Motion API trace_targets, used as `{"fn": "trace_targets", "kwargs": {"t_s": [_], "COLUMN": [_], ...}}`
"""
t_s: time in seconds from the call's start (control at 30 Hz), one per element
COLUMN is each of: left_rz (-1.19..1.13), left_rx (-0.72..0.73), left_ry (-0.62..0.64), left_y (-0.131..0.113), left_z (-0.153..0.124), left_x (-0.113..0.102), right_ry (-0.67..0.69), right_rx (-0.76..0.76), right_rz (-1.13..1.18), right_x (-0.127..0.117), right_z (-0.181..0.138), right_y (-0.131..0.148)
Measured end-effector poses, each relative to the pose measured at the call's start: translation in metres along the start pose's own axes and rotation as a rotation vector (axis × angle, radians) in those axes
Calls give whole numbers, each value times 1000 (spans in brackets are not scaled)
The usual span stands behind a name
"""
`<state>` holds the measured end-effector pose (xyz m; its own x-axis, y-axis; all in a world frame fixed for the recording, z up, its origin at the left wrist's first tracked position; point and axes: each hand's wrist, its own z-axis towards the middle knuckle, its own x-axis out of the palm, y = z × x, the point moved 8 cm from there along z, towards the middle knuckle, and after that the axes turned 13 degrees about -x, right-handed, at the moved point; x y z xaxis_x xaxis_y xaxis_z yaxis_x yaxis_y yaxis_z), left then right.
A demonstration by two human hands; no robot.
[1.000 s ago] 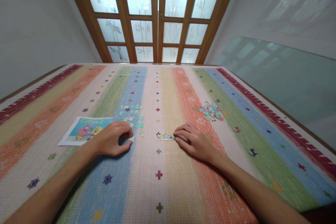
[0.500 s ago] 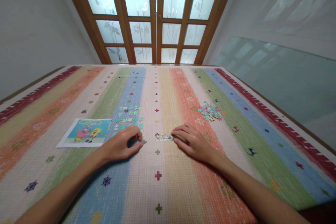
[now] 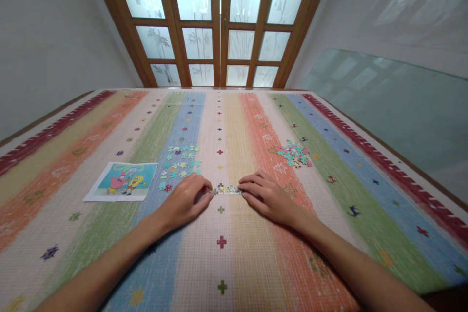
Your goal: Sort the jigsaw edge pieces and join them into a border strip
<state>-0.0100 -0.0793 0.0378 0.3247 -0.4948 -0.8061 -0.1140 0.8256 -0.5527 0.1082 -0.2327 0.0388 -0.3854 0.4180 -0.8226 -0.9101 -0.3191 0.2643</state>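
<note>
A short strip of joined jigsaw pieces [image 3: 228, 189] lies flat on the striped tablecloth in front of me. At its left end, my left hand [image 3: 190, 199] pinches a small greenish jigsaw piece [image 3: 215, 191] between thumb and fingertips. The piece is right beside the strip; whether the two interlock is too small to tell. My right hand [image 3: 266, 196] rests on the cloth, with thumb and fingers closed on the strip's right end, hiding that end. Loose jigsaw pieces [image 3: 182, 164] lie spread out beyond my left hand.
A printed cartoon picture [image 3: 122, 182] lies left of my left forearm. A heap of jigsaw pieces [image 3: 293, 154] sits beyond my right hand. The striped tablecloth [image 3: 234, 263] covers the table, with wooden glazed doors [image 3: 224, 19] behind its far edge.
My left hand has moved right with the jigsaw piece, bringing it to the left end of the strip. My right hand stays at the strip's other end.
</note>
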Motion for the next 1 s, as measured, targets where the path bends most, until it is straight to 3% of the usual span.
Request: {"fn": "trace_targets", "kwargs": {"t_s": [0.47, 0.73, 1.0], "left_rz": [90, 133, 171], "left_rx": [56, 202, 221], "left_ry": [-40, -21, -29], "left_y": [-8, -16, -21], "left_z": [1, -5, -8], "left_x": [2, 8, 9], "right_ry": [-10, -12, 1], "right_rx": [-3, 2, 8], "right_rz": [-14, -14, -20], "right_x": [0, -1, 0], "right_z": [0, 0, 0], "right_y": [0, 0, 0]}}
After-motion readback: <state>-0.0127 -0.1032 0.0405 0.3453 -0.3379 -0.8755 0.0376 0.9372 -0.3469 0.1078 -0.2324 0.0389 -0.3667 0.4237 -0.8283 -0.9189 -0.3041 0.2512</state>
